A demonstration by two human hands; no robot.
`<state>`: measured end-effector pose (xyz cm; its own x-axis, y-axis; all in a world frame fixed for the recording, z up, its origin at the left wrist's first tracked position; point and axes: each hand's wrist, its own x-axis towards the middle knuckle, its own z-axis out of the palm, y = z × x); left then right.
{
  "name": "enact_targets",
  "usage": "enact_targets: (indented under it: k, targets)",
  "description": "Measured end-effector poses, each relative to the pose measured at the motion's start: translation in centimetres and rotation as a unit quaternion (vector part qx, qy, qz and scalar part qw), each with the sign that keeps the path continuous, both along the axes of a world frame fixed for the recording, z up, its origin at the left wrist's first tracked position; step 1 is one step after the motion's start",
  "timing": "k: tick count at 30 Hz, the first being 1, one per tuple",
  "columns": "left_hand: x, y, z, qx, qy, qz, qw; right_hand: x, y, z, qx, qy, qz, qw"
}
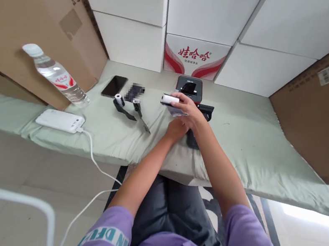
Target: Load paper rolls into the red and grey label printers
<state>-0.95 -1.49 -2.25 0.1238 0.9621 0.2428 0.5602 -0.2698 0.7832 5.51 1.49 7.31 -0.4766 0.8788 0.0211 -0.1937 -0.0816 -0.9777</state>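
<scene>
My right hand (188, 108) is closed round a flat black piece with a white cylinder (170, 99) along its top. A greyish, see-through flap (176, 111) shows below it. Just underneath, my left hand (178, 128) is bent closed and touches or nearly touches the right; its fingertips are hidden, so what it holds cannot be made out. Beyond the hands lies a black case with a red edge (190, 86). Partly behind my right forearm are a black bracket-like part (207, 112) and a dark flat object (192, 140).
Left of the hands lie a black strap-like part with a white cylinder (120, 99), a thin black stand-like part (141, 118) and a phone (114, 86). A water bottle (59, 77) leans by a carton (44, 12). A white power bank (60, 120) trails a cable (92, 152).
</scene>
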Motion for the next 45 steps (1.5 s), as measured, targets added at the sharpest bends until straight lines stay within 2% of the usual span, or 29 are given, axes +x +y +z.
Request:
enact_targets:
  k: [3,5,7,10,14,18,23,27,30,32,34,36,39,41,45]
  targets:
    - [0.1,-0.8,1.2,-0.044,0.031,0.031,0.998,4.7,-2.7,0.5,-0.010,0.018,-0.026,0.999]
    - [0.0,-1.2,1.8,-0.053,0.039,0.025,0.998,7.7,-3.8,0.1,0.006,0.008,-0.071,0.997]
    - [0.0,-1.4,2.1,-0.043,0.031,0.018,0.998,10.2,-4.0,-0.8,0.045,-0.016,-0.128,0.991]
    - [-0.1,-1.4,2.1,-0.016,0.011,0.022,1.000,12.7,-3.5,-2.8,0.148,-0.067,-0.205,0.965]
    - [-0.1,-1.3,2.0,0.023,-0.020,0.025,0.999,13.5,-3.0,-4.8,0.253,-0.137,-0.236,0.928]
    - [-0.3,-1.3,1.9,0.045,-0.030,0.020,0.998,13.4,-3.3,-5.2,0.324,-0.230,-0.236,0.887]
    - [-0.5,-1.3,1.8,0.049,-0.024,0.010,0.998,13.3,-3.7,-5.2,0.341,-0.320,-0.202,0.861]
    - [-0.6,-1.5,1.9,0.064,-0.030,-0.004,0.998,13.1,-3.8,-5.3,0.348,-0.355,-0.193,0.846]
    - [-0.5,-1.6,2.0,0.066,-0.035,-0.001,0.997,13.2,-3.6,-5.4,0.344,-0.353,-0.204,0.846]
    - [-0.5,-1.7,2.0,0.069,-0.037,0.000,0.997,13.4,-3.3,-5.5,0.327,-0.337,-0.236,0.851]
    - [-0.5,-1.8,2.0,0.086,-0.043,-0.013,0.995,13.6,-2.9,-5.8,0.288,-0.309,-0.284,0.861]
    - [-0.6,-2.1,2.2,0.111,-0.048,-0.041,0.992,13.7,-2.6,-6.1,0.235,-0.266,-0.309,0.882]
    - [-0.7,-2.5,2.6,0.140,-0.035,-0.110,0.983,13.5,-2.2,-6.4,0.163,-0.180,-0.286,0.927]
    - [-0.6,-2.8,2.9,0.151,-0.015,-0.144,0.978,13.4,-2.1,-6.3,0.126,-0.131,-0.266,0.947]
    - [-0.3,-3.0,2.9,0.164,-0.011,-0.160,0.973,13.4,-2.3,-5.8,0.084,-0.079,-0.274,0.955]
